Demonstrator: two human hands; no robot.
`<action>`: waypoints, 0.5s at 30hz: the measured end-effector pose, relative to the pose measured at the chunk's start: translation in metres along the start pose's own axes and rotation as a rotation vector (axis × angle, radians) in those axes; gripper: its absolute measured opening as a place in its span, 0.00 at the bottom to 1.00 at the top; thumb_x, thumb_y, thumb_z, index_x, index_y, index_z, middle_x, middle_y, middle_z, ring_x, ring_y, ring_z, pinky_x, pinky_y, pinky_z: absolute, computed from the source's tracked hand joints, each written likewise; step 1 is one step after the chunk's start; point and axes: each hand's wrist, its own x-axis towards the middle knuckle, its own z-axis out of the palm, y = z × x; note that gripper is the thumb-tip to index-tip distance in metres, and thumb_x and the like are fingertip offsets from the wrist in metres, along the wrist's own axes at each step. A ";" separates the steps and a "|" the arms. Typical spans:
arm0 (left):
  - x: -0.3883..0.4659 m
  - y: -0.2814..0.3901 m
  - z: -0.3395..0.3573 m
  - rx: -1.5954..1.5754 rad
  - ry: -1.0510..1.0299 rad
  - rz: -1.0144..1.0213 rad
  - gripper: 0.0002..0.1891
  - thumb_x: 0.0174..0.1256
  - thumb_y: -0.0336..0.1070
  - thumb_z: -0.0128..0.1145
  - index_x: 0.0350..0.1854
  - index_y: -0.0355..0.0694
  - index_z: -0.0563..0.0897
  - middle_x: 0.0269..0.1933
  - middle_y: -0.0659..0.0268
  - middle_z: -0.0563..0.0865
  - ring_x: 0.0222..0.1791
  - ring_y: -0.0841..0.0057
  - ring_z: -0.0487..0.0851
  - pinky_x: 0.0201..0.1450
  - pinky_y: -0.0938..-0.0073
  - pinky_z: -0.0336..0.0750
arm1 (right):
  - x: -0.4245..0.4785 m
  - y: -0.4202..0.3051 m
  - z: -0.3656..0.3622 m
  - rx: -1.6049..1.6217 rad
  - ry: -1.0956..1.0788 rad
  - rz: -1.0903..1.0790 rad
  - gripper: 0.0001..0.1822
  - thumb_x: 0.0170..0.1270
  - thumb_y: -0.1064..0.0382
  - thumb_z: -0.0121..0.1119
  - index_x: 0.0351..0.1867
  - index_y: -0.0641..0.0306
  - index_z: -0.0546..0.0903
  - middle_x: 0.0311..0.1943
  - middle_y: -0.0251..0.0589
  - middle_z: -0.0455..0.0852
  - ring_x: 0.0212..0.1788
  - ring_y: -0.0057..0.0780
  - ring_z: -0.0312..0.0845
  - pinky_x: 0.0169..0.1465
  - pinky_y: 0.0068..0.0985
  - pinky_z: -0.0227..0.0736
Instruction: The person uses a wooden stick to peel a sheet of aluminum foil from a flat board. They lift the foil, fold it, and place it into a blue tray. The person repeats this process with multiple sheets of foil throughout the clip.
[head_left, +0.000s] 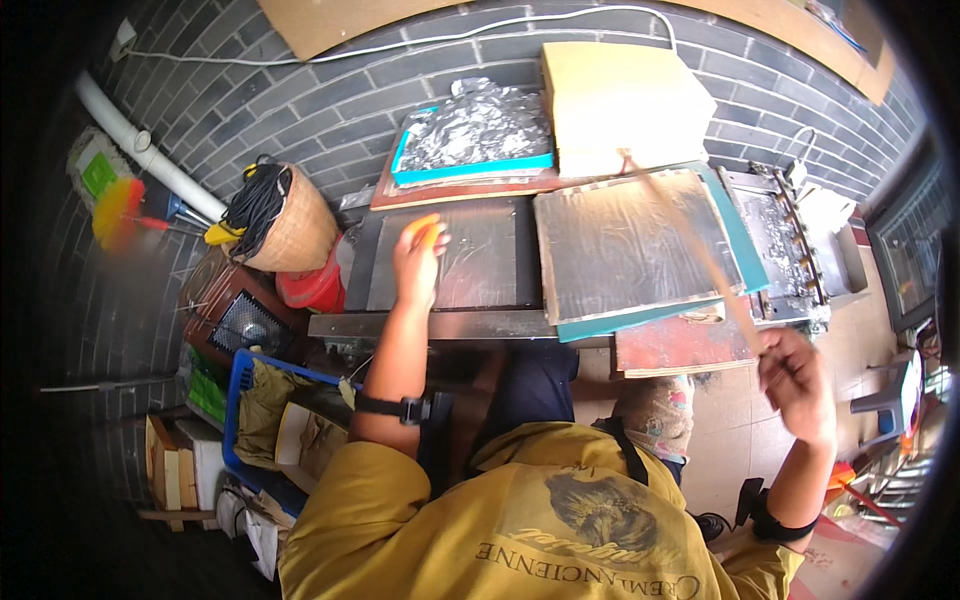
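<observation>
My left hand (418, 259) hovers over a metallic sheet (480, 262) lying on a dark plate (529, 255). Something orange (430, 231) shows at its curled fingers; whether it is held or worn on a finger cannot be told. In my right hand (799, 386), off the table's right front, is one end of a long thin wooden stick (701, 251). The stick slants away over a square dark sheet with pale paper edges (637, 244), its far tip near a tall stack of cream paper (626, 105). A teal mat (600, 328) lies under the dark sheet.
Crumpled foil (487, 124) fills a blue tray (472, 176) by the brick wall. A reddish board (686, 341) juts out at the front edge. A metal device with a rod (795, 240) stands right. Left are a cable-filled basket (300, 225), a red bucket (311, 289) and a blue crate (232, 420).
</observation>
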 end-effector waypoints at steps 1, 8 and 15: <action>-0.008 -0.001 -0.005 0.111 0.042 0.108 0.12 0.69 0.34 0.58 0.51 0.36 0.80 0.43 0.64 0.86 0.39 0.80 0.83 0.43 0.81 0.75 | -0.002 0.004 -0.015 0.060 0.050 0.034 0.10 0.69 0.73 0.47 0.50 0.67 0.73 0.24 0.30 0.75 0.23 0.14 0.67 0.27 0.14 0.63; -0.029 -0.032 -0.012 0.476 0.176 0.374 0.12 0.68 0.32 0.59 0.50 0.36 0.82 0.43 0.60 0.86 0.42 0.76 0.83 0.50 0.75 0.76 | 0.003 0.092 -0.140 -0.253 0.559 0.042 0.08 0.67 0.73 0.49 0.46 0.67 0.75 0.31 0.39 0.82 0.27 0.21 0.77 0.28 0.19 0.70; -0.012 -0.054 -0.039 0.612 0.168 0.461 0.13 0.69 0.32 0.58 0.51 0.32 0.81 0.46 0.56 0.86 0.44 0.72 0.84 0.51 0.73 0.76 | 0.013 0.133 -0.221 -1.132 0.894 0.540 0.11 0.59 0.66 0.49 0.39 0.56 0.83 0.38 0.51 0.86 0.43 0.52 0.83 0.46 0.44 0.76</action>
